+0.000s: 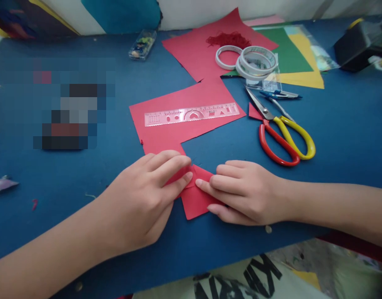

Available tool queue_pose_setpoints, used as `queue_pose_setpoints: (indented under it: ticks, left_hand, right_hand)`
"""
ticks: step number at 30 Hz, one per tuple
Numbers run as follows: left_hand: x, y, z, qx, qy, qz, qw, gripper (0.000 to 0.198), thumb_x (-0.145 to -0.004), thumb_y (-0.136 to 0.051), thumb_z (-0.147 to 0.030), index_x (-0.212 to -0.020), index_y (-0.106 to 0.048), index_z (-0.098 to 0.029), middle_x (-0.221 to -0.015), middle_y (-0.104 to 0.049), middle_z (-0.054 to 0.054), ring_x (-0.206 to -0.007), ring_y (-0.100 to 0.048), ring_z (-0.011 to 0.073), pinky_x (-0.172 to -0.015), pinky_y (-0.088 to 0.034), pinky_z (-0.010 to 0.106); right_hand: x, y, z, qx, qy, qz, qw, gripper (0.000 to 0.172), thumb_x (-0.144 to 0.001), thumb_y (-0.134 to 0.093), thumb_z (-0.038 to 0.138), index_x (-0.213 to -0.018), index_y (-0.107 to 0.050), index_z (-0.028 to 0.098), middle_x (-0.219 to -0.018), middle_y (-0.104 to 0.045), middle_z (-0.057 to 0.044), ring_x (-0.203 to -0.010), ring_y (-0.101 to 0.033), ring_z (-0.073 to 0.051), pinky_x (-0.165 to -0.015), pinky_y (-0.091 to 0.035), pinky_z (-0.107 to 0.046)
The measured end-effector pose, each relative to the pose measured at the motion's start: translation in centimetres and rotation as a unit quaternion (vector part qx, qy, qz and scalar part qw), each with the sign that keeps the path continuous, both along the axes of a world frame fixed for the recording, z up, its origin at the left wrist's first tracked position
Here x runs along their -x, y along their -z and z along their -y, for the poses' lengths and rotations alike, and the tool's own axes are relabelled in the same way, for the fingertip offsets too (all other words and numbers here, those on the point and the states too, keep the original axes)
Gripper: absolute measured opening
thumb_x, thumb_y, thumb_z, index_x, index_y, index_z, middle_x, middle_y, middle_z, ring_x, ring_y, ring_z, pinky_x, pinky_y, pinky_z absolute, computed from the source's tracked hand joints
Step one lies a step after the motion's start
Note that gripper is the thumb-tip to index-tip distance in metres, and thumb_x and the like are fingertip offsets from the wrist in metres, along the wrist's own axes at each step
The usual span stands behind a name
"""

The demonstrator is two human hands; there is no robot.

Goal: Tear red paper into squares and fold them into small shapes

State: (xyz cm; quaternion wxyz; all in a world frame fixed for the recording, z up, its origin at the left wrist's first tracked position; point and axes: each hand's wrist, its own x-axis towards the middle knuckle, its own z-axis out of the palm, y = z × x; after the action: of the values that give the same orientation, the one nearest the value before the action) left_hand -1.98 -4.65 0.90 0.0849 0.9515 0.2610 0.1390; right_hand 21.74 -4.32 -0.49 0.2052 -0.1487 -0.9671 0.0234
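Observation:
A small folded piece of red paper (197, 203) lies near the table's front edge, between my two hands. My left hand (147, 195) is closed over its left part, fingers bent and index fingertip pressed on a small flap. From the right, my right hand (240, 191) grips the same piece, index finger laid along the top and thumb at its lower edge. The fingertips of both hands nearly meet at the fold. Behind my left hand, a larger red sheet (178, 97) carries a clear plastic ruler (191, 114) with cut-out shapes.
Scissors (274, 124) with one red and one yellow handle lie open to the right. Beyond are several tape rolls (256, 60), red thread (229, 39), a blue compass (281, 95) and coloured sheets (284, 47). A clear box (142, 45) stands at the back; a pixelated patch covers something left.

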Motion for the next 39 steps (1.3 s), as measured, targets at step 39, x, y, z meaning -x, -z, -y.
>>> queue_pose_setpoints:
  ticks: [39]
  left_hand:
    - [-0.2,1.2,2.1,-0.028,-0.05,0.033,0.998,0.029,-0.088,-0.051,-0.011,-0.116,-0.06,-0.014,-0.123,-0.062,0.011,-0.112,-0.056,0.0284,-0.082,-0.046,0.045]
  right_hand:
    - [-1.3,-0.3,-2.4,0.066,-0.015,0.018,0.998,0.02,-0.095,-0.046,0.019,-0.101,-0.063,0.011,-0.087,-0.062,-0.006,-0.071,-0.048,-0.013,-0.066,-0.048,-0.028]
